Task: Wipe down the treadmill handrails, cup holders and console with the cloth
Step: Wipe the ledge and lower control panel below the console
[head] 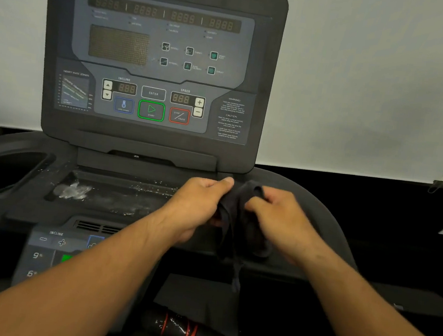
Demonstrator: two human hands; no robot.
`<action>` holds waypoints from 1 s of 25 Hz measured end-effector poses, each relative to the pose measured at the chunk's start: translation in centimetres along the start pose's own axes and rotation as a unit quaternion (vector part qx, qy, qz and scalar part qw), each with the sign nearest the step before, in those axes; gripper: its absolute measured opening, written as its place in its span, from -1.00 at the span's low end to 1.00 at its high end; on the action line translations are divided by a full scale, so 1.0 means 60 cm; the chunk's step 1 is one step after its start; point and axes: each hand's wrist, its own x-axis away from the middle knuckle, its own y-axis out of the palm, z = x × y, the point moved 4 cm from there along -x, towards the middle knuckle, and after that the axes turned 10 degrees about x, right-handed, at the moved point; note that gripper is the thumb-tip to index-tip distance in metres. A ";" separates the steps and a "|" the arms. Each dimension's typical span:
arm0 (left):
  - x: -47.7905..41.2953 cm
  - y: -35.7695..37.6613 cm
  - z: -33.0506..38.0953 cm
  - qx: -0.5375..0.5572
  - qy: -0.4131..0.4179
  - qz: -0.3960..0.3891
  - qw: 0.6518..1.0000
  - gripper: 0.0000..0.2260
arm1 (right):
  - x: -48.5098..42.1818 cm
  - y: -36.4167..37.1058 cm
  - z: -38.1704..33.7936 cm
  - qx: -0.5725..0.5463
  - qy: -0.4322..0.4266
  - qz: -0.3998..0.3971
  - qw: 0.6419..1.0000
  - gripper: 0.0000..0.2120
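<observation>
- The console stands upright and fills the upper left of the view. Its panel looks dull but shows no obvious smears; whether it has been wiped I cannot tell.
- The tray below it lies flat and carries white streaks and a pale patch at its left end, so I judge it not yet cleaned.
- The cup holder at far left is a dark recess. White specks dot its rim, and it too looks undone.
- The handrail at the bottom edge has white flecks on its grip, so much of the task seems left.
- The left hand and right hand meet over the right end of the tray, fingers curled and pinching the cloth between them.
- The cloth is dark and bunched. Its long axis runs up and down, with a thin tail hanging toward the viewer.
</observation>
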 end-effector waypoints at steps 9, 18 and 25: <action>0.013 0.004 0.035 -0.137 0.059 0.002 0.989 -0.24 | 0.025 0.005 -0.014 -0.048 -0.111 -0.205 0.971 -0.48; 0.031 0.028 0.082 -0.438 0.117 -0.087 0.887 -0.77 | 0.008 -0.026 0.033 -0.113 -0.034 -0.184 0.976 -0.62; 0.047 0.073 0.175 -0.468 0.178 -0.144 0.853 -0.82 | -0.025 -0.071 0.004 -0.043 -0.144 -0.196 0.969 -0.68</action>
